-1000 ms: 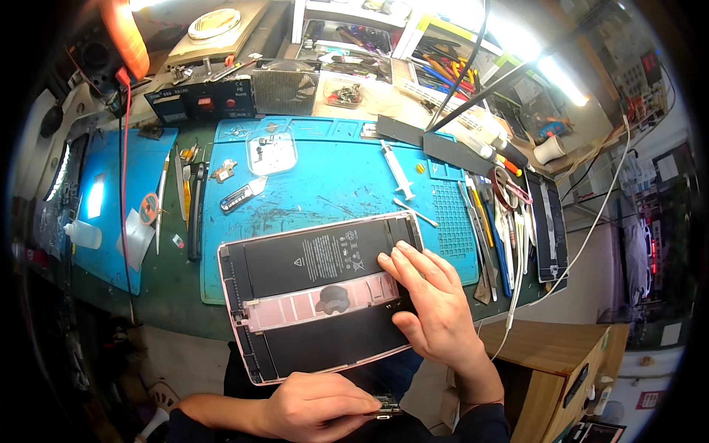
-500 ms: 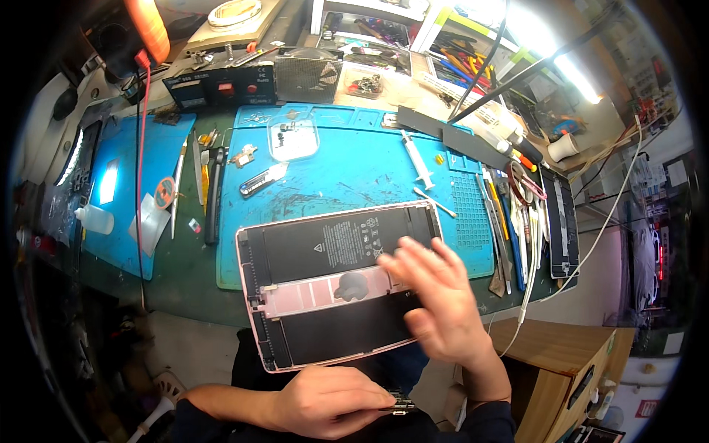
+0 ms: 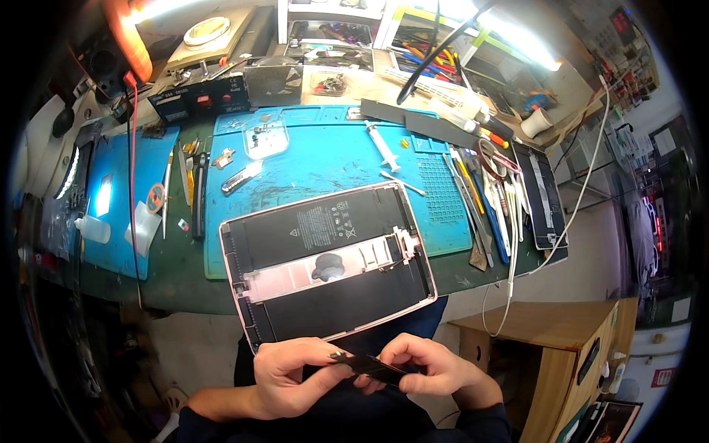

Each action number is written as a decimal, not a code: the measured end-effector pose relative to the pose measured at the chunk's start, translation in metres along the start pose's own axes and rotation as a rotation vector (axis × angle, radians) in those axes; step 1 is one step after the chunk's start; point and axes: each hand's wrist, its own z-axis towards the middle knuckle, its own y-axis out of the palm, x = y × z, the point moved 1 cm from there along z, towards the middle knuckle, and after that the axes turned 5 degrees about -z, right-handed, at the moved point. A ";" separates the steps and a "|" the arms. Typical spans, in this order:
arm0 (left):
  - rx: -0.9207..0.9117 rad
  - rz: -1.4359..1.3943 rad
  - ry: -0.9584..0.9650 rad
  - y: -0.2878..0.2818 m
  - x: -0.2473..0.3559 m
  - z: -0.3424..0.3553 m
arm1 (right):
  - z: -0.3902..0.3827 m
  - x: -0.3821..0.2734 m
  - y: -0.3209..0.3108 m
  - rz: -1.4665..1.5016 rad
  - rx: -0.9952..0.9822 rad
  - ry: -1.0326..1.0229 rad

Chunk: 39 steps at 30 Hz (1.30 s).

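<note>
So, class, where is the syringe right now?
In the head view, the syringe lies slightly right of centre on the large blue mat, between a dark grey strip and the cotton swab.

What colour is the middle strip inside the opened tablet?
The middle strip is mostly pale pink, clearest in the head view.

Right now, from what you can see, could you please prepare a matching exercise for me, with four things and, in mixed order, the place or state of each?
Things
1. Syringe
2. Dark thin piece
3. Tablet
4. Bottle

Places and states
A. Opened, with a pink edge and its inside showing
B. At the left edge of the small blue mat
C. White, lying on the large blue mat
D. Held between the left hand and the right hand

Right pairs: 1-C, 2-D, 3-A, 4-B
</note>
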 end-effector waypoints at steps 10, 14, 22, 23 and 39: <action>-0.013 -0.091 -0.020 -0.004 0.006 -0.004 | -0.004 0.010 0.001 0.269 -0.066 -0.009; -0.059 -0.040 -0.019 -0.003 0.008 -0.002 | -0.006 0.012 -0.001 0.313 -0.070 -0.031; -0.144 0.058 -0.120 0.003 0.020 0.016 | -0.014 0.013 -0.006 0.388 0.040 -0.103; -0.202 0.225 -0.048 0.000 0.025 0.022 | -0.018 0.010 -0.008 0.346 0.108 -0.095; -0.497 1.130 0.337 -0.019 0.021 0.103 | -0.066 0.007 -0.048 0.337 0.423 -0.473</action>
